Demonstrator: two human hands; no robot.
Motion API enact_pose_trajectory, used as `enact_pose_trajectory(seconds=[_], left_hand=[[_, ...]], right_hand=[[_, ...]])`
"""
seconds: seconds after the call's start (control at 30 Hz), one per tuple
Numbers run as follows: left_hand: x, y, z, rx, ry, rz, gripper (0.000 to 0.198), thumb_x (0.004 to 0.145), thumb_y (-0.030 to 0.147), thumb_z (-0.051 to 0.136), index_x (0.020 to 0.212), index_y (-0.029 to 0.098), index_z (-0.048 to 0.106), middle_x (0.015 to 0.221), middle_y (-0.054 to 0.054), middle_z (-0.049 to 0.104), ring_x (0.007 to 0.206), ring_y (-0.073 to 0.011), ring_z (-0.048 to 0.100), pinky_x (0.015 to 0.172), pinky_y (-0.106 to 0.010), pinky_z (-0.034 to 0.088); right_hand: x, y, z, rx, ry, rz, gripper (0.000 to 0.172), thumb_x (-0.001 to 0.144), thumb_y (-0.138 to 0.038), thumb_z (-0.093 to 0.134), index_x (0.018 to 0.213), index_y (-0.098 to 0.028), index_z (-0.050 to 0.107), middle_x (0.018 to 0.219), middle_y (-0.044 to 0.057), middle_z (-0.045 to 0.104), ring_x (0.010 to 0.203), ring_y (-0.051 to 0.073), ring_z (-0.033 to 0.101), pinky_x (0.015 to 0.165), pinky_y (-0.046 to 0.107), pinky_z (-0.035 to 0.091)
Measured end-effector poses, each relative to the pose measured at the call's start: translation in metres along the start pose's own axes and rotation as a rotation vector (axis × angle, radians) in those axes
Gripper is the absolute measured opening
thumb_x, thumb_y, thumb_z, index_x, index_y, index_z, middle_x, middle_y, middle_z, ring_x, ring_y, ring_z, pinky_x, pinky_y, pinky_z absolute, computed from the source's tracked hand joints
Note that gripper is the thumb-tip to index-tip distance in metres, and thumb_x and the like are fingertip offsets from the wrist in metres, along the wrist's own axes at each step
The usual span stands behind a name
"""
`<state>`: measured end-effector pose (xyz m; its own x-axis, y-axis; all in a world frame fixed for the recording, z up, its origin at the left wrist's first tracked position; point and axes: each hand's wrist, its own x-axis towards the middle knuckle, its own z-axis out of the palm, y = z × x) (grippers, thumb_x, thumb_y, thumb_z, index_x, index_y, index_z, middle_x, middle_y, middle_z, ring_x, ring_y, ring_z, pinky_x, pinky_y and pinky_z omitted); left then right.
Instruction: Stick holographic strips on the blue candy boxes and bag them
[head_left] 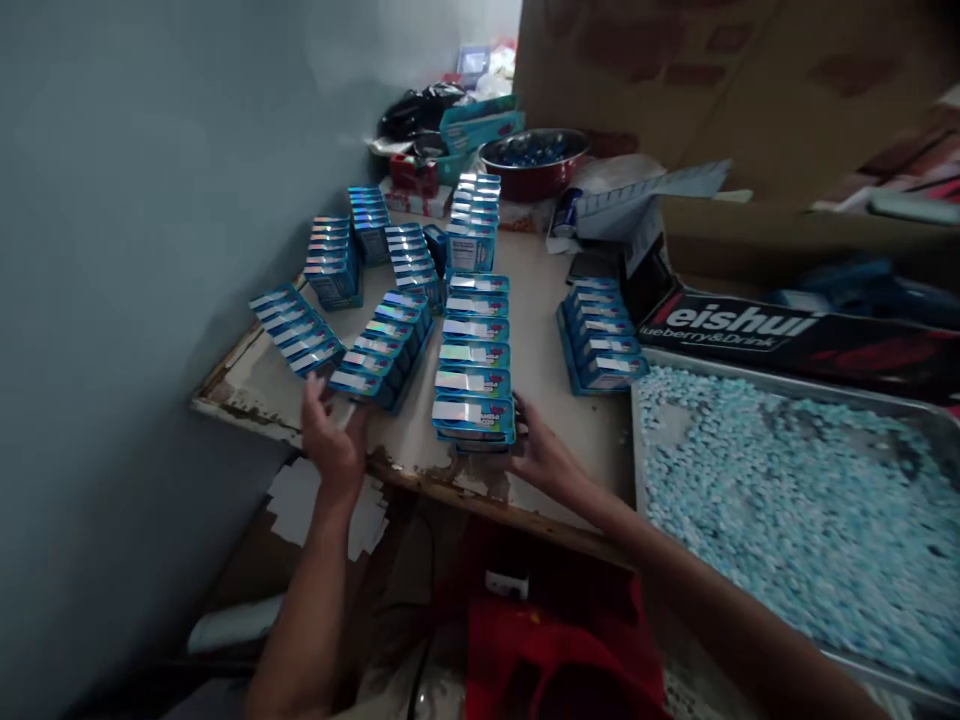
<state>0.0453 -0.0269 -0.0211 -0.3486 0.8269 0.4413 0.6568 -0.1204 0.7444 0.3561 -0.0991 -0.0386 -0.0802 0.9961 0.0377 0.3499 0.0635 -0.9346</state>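
- Head view shows your left hand (332, 440) open, fingers spread, at the near edge of the worn pale table (540, 350); its fingertips come close to the nearest small blue cardboard box in the left slanted row (300, 330), but I cannot tell if they touch it.
- Your right hand (544, 455) is also open, and its fingers rest against the right side of the front box in the middle row of blue boxes (474, 350).
- To square this row well, I think you should press from both sides together, palms flat, and push gently so the front box does not tip over the table edge.
- Keep your right forearm high over the grey metal tray of pale blue tablets (795, 500), which lies just beside it.
- A further short row of blue boxes (600, 335) stands to the right of the middle row.
- On the black carton flap (780, 335) behind the tray you can read "eishui" and, below, "ueberry&Drink"; the first letters are hidden.
- Print on the blue boxes is too small to read.
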Motion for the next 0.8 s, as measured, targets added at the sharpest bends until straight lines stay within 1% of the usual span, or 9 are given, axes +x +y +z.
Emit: enact_pose_trajectory(seconds=[0.07, 0.1, 0.13, 0.2, 0.33, 0.4, 0.5, 0.63, 0.8], left_hand=[[-0.017, 0.01, -0.007, 0.005, 0.136, 0.032, 0.079, 0.088, 0.056, 0.075, 0.149, 0.012, 0.051, 0.146, -0.025, 0.056, 0.138, -0.0368, 0.055, 0.118, -0.055, 0.045], [-0.028, 0.019, -0.01, -0.05, 0.143, 0.049, 0.073, 0.091, 0.055, 0.072, 0.147, 0.013, 0.052, 0.146, -0.025, 0.056, 0.137, -0.0358, 0.055, 0.117, -0.055, 0.045], [-0.037, 0.029, -0.011, -0.153, 0.093, 0.067, 0.07, 0.093, 0.055, 0.069, 0.149, 0.016, 0.051, 0.147, -0.023, 0.056, 0.137, -0.0343, 0.057, 0.117, -0.053, 0.046], [-0.049, 0.052, -0.009, -0.409, -0.13, 0.106, 0.078, 0.094, 0.064, 0.065, 0.157, 0.023, 0.044, 0.156, -0.02, 0.051, 0.145, -0.0335, 0.053, 0.12, -0.05, 0.045], [-0.034, 0.102, 0.012, -0.718, -0.574, 0.127, 0.104, 0.085, 0.082, 0.062, 0.168, 0.03, 0.025, 0.172, -0.014, 0.036, 0.157, -0.0365, 0.039, 0.125, -0.051, 0.041], [-0.023, 0.123, 0.023, -0.734, -0.66, 0.092, 0.097, 0.091, 0.075, 0.062, 0.168, 0.032, 0.025, 0.172, -0.012, 0.037, 0.156, -0.0353, 0.042, 0.125, -0.052, 0.042], [-0.022, 0.148, 0.03, -0.698, -0.616, 0.058, 0.081, 0.098, 0.059, 0.064, 0.167, 0.035, 0.03, 0.172, -0.007, 0.038, 0.155, -0.032, 0.044, 0.128, -0.052, 0.039], [-0.052, 0.179, 0.025, -0.696, -0.638, 0.095, 0.079, 0.099, 0.053, 0.064, 0.167, 0.036, 0.029, 0.173, -0.004, 0.036, 0.156, -0.0323, 0.042, 0.127, -0.054, 0.04], [-0.122, 0.212, 0.028, -0.749, -0.702, 0.091, 0.089, 0.097, 0.054, 0.066, 0.17, 0.037, 0.017, 0.174, -0.006, 0.033, 0.158, -0.0337, 0.038, 0.127, -0.056, 0.041]], right_hand=[[0.006, -0.005, -0.007, 0.081, -0.009, -0.022, 0.091, 0.08, -0.037, 0.08, 0.16, -0.025, 0.037, 0.155, 0.016, 0.055, 0.141, 0.034, 0.057, 0.117, 0.057, 0.05], [0.007, -0.01, -0.013, 0.127, 0.016, -0.015, 0.085, 0.082, -0.038, 0.077, 0.158, -0.027, 0.041, 0.156, 0.015, 0.055, 0.142, 0.033, 0.056, 0.118, 0.056, 0.049], [0.008, -0.017, -0.018, 0.179, 0.059, -0.013, 0.079, 0.085, -0.041, 0.074, 0.156, -0.029, 0.043, 0.159, 0.013, 0.053, 0.145, 0.033, 0.054, 0.12, 0.056, 0.047], [0.011, -0.035, -0.026, 0.296, 0.158, -0.044, 0.075, 0.093, -0.049, 0.066, 0.16, -0.033, 0.036, 0.166, 0.01, 0.045, 0.151, 0.03, 0.048, 0.124, 0.055, 0.042], [0.035, -0.084, -0.011, 0.405, 0.189, -0.144, 0.083, 0.103, -0.071, 0.039, 0.171, -0.036, 0.006, 0.175, 0.004, 0.03, 0.16, 0.024, 0.035, 0.129, 0.053, 0.036], [0.05, -0.102, 0.003, 0.391, 0.172, -0.158, 0.084, 0.103, -0.073, 0.04, 0.171, -0.036, 0.008, 0.175, 0.0, 0.03, 0.162, 0.023, 0.029, 0.132, 0.053, 0.031], [0.059, -0.115, 0.01, 0.33, 0.16, -0.195, 0.085, 0.101, -0.074, 0.045, 0.171, -0.038, 0.012, 0.174, -0.005, 0.032, 0.162, 0.023, 0.029, 0.132, 0.053, 0.03], [0.023, -0.119, -0.018, 0.346, 0.201, -0.217, 0.081, 0.103, -0.072, 0.039, 0.171, -0.037, 0.012, 0.173, -0.005, 0.033, 0.157, 0.024, 0.039, 0.129, 0.05, 0.039], [-0.054, -0.106, -0.07, 0.364, 0.334, -0.065, 0.08, 0.099, -0.064, 0.055, 0.169, -0.038, 0.026, 0.175, -0.006, 0.028, 0.163, 0.029, 0.029, 0.132, 0.051, 0.033]])
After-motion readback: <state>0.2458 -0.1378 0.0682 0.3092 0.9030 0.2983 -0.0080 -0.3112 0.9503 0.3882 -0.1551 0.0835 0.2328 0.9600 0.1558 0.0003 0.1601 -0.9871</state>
